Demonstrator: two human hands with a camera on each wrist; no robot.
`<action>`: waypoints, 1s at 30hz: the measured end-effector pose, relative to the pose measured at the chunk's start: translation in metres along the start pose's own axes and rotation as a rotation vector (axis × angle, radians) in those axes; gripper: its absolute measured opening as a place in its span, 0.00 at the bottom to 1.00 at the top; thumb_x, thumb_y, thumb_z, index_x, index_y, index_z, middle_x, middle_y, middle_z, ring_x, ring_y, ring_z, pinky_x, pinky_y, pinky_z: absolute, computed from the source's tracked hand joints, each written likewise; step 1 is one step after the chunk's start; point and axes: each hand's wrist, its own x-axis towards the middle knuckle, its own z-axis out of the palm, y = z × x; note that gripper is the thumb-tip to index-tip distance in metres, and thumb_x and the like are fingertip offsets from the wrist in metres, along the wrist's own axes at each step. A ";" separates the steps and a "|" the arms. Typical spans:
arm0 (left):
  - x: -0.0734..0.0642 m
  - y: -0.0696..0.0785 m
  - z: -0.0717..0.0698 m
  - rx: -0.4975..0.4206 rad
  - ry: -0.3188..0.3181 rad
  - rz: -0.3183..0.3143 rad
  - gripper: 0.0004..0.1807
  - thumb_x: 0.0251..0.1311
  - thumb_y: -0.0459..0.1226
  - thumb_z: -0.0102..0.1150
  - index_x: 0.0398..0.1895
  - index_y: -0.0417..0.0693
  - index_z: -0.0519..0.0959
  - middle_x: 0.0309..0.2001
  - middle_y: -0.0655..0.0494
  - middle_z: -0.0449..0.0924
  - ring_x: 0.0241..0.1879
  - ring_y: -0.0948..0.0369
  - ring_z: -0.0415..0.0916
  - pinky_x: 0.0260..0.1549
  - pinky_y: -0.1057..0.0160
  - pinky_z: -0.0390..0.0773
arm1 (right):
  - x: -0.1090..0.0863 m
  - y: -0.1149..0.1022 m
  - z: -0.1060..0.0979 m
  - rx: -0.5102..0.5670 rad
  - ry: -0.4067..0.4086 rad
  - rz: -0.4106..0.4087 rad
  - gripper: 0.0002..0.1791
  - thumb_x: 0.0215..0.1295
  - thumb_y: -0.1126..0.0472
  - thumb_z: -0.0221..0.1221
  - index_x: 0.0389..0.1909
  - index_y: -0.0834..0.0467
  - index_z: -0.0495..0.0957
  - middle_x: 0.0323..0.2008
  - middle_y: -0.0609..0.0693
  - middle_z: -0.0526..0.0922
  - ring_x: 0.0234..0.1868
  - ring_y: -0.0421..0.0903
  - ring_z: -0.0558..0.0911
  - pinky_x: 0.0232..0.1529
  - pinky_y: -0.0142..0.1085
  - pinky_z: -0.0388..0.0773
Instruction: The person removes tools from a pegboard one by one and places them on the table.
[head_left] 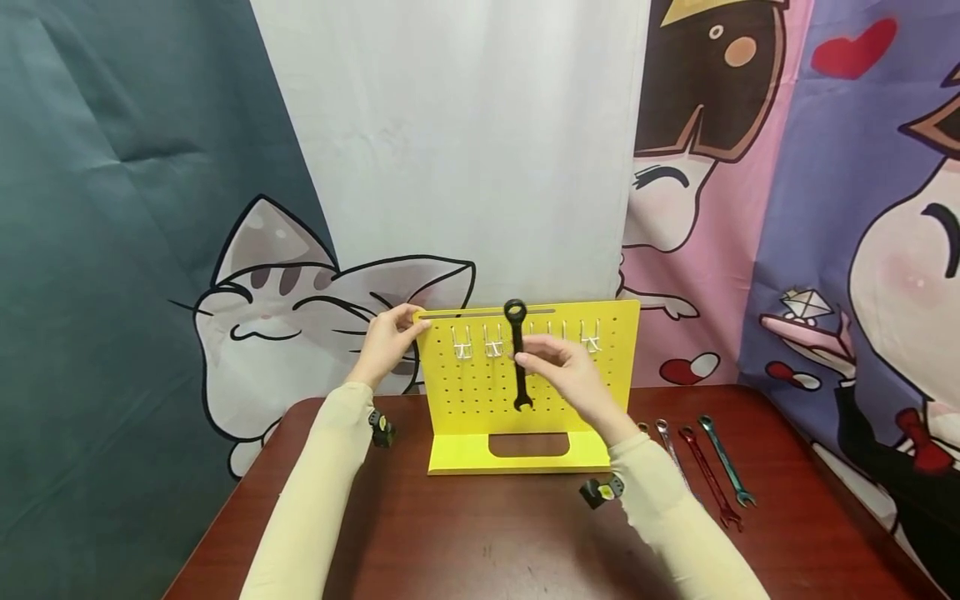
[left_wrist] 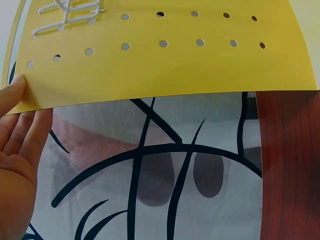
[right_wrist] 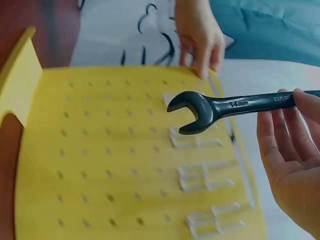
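My right hand point(head_left: 566, 375) pinches a black combination wrench point(head_left: 519, 358) between thumb and fingers, in front of a yellow pegboard point(head_left: 487, 425). The wrench stands upright, ring end up and open end down. In the right wrist view, "14mm" is marked on its shank point(right_wrist: 240, 104), and the wrench is apart from the board. My left hand point(head_left: 386, 342) grips the board's upper left corner, the thumb point(left_wrist: 15, 90) on the front and the other fingers behind. White wire hooks point(head_left: 462, 343) run in a row near the board's top; my right hand hides part of that row.
On the table point(head_left: 450, 533) to the right lie more wrenches: a teal one point(head_left: 727, 462), a red one point(head_left: 708, 475) and a silver one point(head_left: 670, 442), partly behind my right sleeve. The board's base point(head_left: 457, 454) has a cutout. A printed curtain point(head_left: 465, 150) hangs behind.
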 end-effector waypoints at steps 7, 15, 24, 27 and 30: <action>-0.001 -0.001 -0.002 0.002 0.001 -0.009 0.13 0.67 0.43 0.65 0.49 0.46 0.83 0.38 0.50 0.85 0.40 0.54 0.81 0.35 0.57 0.78 | -0.012 -0.013 -0.046 -0.025 0.091 -0.053 0.20 0.69 0.60 0.65 0.57 0.67 0.79 0.46 0.52 0.88 0.46 0.43 0.86 0.48 0.35 0.80; 0.001 -0.001 0.000 -0.006 -0.004 -0.019 0.14 0.67 0.45 0.65 0.50 0.47 0.83 0.39 0.50 0.85 0.41 0.55 0.81 0.37 0.56 0.77 | -0.029 -0.028 -0.092 -0.075 0.159 -0.085 0.15 0.71 0.62 0.63 0.55 0.63 0.81 0.43 0.46 0.89 0.42 0.40 0.84 0.40 0.30 0.79; 0.002 0.000 -0.001 -0.001 -0.003 -0.022 0.15 0.68 0.44 0.65 0.51 0.46 0.83 0.41 0.49 0.85 0.42 0.54 0.81 0.37 0.56 0.78 | -0.046 -0.044 -0.133 -0.027 0.218 -0.124 0.14 0.71 0.67 0.61 0.55 0.63 0.82 0.40 0.44 0.89 0.42 0.39 0.85 0.46 0.29 0.76; 0.001 0.001 -0.001 -0.005 -0.006 -0.026 0.15 0.68 0.45 0.65 0.51 0.46 0.83 0.41 0.49 0.85 0.43 0.54 0.81 0.38 0.56 0.77 | -0.052 -0.046 -0.147 -0.064 0.255 -0.102 0.14 0.71 0.65 0.62 0.55 0.61 0.83 0.41 0.44 0.89 0.44 0.38 0.84 0.47 0.28 0.74; 0.001 0.002 -0.001 -0.004 -0.013 -0.033 0.15 0.68 0.45 0.65 0.51 0.46 0.83 0.41 0.49 0.85 0.43 0.54 0.81 0.38 0.56 0.77 | -0.060 -0.045 -0.160 -0.082 0.275 -0.084 0.13 0.71 0.66 0.61 0.55 0.59 0.83 0.42 0.43 0.89 0.43 0.37 0.83 0.45 0.26 0.74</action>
